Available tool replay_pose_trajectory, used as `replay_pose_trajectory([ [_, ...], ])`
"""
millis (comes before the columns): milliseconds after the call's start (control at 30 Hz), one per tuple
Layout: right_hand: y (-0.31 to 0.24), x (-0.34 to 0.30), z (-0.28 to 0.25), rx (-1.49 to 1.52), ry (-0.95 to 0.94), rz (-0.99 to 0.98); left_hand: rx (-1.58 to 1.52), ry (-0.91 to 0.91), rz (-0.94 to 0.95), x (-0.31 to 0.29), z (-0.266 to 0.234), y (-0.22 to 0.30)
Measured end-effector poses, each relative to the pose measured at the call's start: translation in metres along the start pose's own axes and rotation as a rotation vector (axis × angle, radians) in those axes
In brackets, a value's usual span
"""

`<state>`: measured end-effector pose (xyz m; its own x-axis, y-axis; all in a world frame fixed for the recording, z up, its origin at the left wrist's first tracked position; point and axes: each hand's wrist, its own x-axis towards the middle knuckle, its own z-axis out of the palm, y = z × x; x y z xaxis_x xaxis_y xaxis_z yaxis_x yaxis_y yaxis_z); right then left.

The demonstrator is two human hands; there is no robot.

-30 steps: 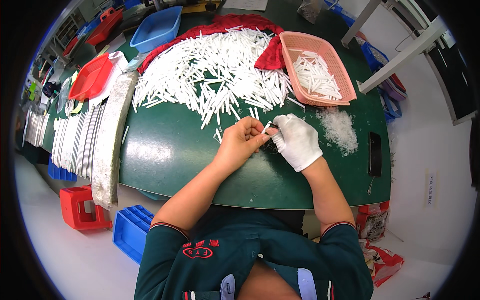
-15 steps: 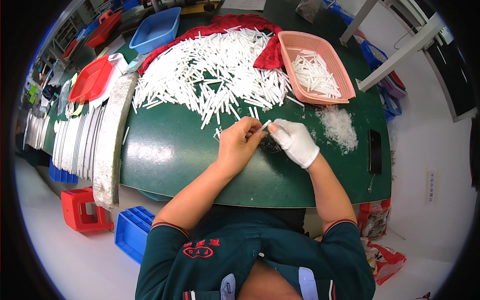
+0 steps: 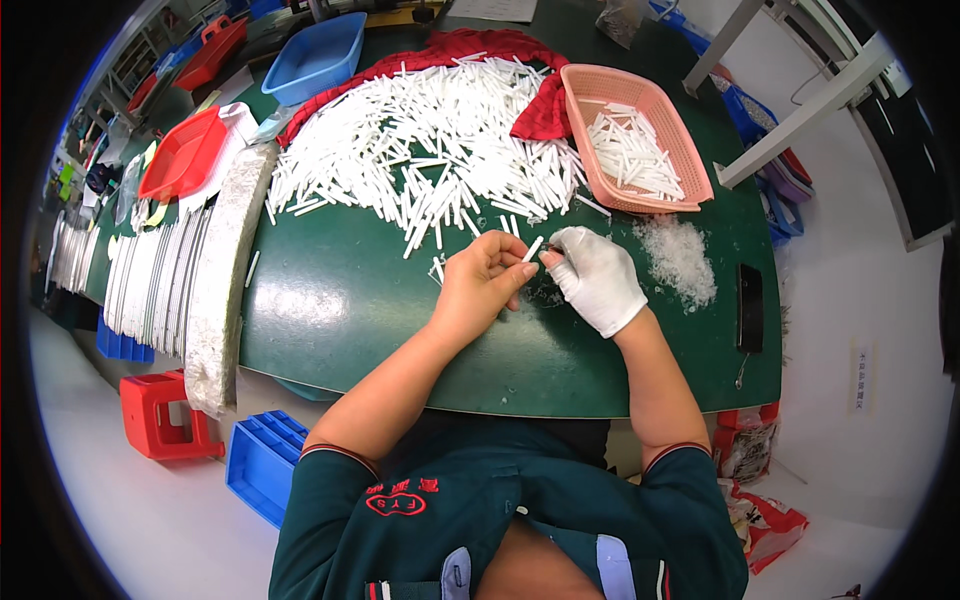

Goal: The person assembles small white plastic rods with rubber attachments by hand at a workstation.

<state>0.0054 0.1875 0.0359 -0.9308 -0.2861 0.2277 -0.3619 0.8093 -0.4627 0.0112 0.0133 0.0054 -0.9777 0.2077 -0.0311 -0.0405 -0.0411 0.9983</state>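
Note:
Bare, my left hand (image 3: 484, 280) pinches a short white plastic stick (image 3: 533, 249) between thumb and fingertips, its upper end tilted to the right. Close beside it is my right hand (image 3: 600, 282), in a white glove with the thumb tip uncovered. Its fingers are curled together near the stick, and a small dark thing (image 3: 547, 250) shows at their tips, too little of it to name. Beyond both hands spreads a large heap of similar white sticks (image 3: 430, 140), partly on a red cloth (image 3: 545, 110). A few loose sticks lie just past my left fingers.
A pink basket (image 3: 701, 196) with white sticks stands at the far right. Near it lie clear plastic scraps (image 3: 678, 260) and a black phone (image 3: 749, 308). At left are a foam block (image 3: 228, 280), stacked white sheets (image 3: 160, 275), a red tray (image 3: 185, 155) and a blue tray (image 3: 315, 58).
My right hand has drawn slightly away from the stick, its fingers curling, and the dark thing now shows at its fingertips. The stick in my left hand is tilted more upright.

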Motion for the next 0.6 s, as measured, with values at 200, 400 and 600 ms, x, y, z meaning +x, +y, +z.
replay_pose_trajectory([
  [200,-0.0019,-0.0002,0.0009,-0.043,0.032,-0.054,-0.191,-0.111,-0.070,0.0012,-0.0026,-0.0003],
  [400,-0.0027,0.0000,0.0007,-0.075,0.056,-0.090,-0.195,-0.144,-0.089,0.0027,-0.0045,-0.0027],
  [600,-0.0027,-0.0006,0.0016,-0.113,0.096,-0.123,-0.238,-0.174,-0.100,0.0042,-0.0051,-0.0038],
])
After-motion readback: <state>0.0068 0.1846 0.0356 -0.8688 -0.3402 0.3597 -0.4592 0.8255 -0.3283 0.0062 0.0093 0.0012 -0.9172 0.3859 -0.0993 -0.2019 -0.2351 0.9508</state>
